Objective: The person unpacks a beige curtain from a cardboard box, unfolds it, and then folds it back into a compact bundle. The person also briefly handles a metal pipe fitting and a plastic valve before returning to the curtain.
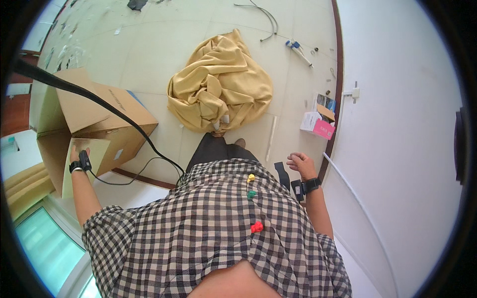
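My left hand (79, 151) touches the raised flap of a large open cardboard box (128, 108) at the left; its fingers are partly hidden, so whether they grip the flap is unclear. At the right, my right hand (301, 164) hangs beside my body with fingers apart and holds nothing. A device is strapped to each wrist. Before my feet lies a crumpled yellow cloth (223, 82) on the tiled floor. The hand nearest to the small pink and white carton (318, 124) is the right one, though they do not touch.
A plastic toilet fill valve (299, 53), flexible hoses (275, 22) and small loose parts lie ahead near the right wall. A white strip (271, 138) lies on the floor. A black cable (123, 117) crosses the left side to my waist. A white pipe (357, 201) leans at the right wall.
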The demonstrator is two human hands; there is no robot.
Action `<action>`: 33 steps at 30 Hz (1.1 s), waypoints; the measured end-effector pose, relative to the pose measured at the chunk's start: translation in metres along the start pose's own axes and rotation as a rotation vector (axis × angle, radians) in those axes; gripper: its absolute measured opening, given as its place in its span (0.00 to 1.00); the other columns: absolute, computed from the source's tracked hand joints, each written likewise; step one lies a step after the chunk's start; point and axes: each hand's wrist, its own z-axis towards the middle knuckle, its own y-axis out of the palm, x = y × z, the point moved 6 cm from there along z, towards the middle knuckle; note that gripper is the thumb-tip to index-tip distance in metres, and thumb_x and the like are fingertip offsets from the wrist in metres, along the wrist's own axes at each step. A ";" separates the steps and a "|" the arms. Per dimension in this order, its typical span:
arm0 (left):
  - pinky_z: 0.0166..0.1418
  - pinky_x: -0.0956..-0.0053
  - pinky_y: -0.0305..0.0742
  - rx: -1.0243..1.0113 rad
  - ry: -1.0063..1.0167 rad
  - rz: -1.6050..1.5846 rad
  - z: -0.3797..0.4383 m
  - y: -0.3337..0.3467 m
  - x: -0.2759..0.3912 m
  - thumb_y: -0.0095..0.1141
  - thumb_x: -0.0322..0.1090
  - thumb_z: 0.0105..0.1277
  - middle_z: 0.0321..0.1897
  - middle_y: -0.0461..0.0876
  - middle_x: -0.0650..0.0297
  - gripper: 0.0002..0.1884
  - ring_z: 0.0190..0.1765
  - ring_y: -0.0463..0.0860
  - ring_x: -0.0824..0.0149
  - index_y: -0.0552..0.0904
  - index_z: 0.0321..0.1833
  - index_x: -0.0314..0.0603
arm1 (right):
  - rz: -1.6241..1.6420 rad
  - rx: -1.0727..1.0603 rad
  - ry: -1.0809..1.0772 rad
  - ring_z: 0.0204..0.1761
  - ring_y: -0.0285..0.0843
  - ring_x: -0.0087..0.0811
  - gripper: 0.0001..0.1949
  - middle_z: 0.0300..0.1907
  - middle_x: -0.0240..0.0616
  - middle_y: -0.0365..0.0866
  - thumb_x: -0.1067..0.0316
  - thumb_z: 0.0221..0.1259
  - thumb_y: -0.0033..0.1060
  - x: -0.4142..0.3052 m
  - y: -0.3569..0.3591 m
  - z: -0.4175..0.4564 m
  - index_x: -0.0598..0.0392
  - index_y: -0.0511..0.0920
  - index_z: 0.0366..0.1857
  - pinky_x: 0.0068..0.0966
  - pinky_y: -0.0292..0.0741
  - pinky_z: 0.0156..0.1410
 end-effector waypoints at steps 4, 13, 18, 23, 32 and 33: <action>0.58 0.62 0.83 -0.129 -0.249 -0.101 0.016 0.010 -0.026 0.53 0.50 0.74 0.74 0.56 0.35 0.41 0.63 0.78 0.43 0.50 0.78 0.32 | -0.013 0.067 -0.015 0.37 0.88 0.29 0.13 0.39 0.40 0.87 0.65 0.63 0.63 0.015 0.002 0.002 0.63 0.82 0.46 0.22 0.83 0.40; 0.46 0.57 0.84 -0.535 -0.250 0.602 -0.044 0.061 -0.176 0.56 0.42 0.72 0.65 0.75 0.52 0.29 0.53 0.85 0.46 0.64 0.73 0.45 | -0.090 0.017 0.042 0.37 0.88 0.30 0.16 0.39 0.42 0.87 0.63 0.63 0.63 0.036 0.025 -0.002 0.65 0.81 0.48 0.23 0.83 0.39; 0.42 0.60 0.85 -0.568 -0.237 0.686 -0.086 0.106 -0.211 0.55 0.39 0.71 0.61 0.78 0.52 0.27 0.48 0.87 0.46 0.66 0.72 0.44 | -0.080 0.015 0.015 0.38 0.89 0.31 0.16 0.41 0.43 0.87 0.64 0.62 0.63 0.028 0.029 -0.001 0.65 0.81 0.48 0.23 0.83 0.40; 0.39 0.63 0.85 -0.643 -0.145 0.640 -0.113 0.151 -0.223 0.54 0.38 0.71 0.57 0.81 0.52 0.24 0.43 0.89 0.49 0.70 0.69 0.41 | -0.122 -0.018 -0.025 0.38 0.88 0.31 0.14 0.40 0.42 0.87 0.65 0.63 0.63 0.018 0.029 0.011 0.64 0.81 0.47 0.22 0.83 0.40; 0.42 0.64 0.85 -0.619 -0.082 0.538 -0.164 0.157 -0.211 0.54 0.38 0.72 0.55 0.82 0.52 0.23 0.44 0.89 0.53 0.71 0.67 0.39 | -0.288 -0.099 -0.250 0.39 0.88 0.29 0.14 0.43 0.40 0.87 0.63 0.66 0.61 -0.045 0.038 0.040 0.61 0.81 0.49 0.21 0.81 0.41; 0.42 0.64 0.85 -0.582 -0.092 0.550 -0.165 0.150 -0.208 0.53 0.37 0.72 0.56 0.82 0.53 0.23 0.44 0.89 0.54 0.71 0.67 0.38 | -0.297 -0.106 -0.262 0.39 0.88 0.29 0.14 0.43 0.40 0.87 0.63 0.66 0.61 -0.049 0.040 0.042 0.61 0.81 0.49 0.22 0.81 0.41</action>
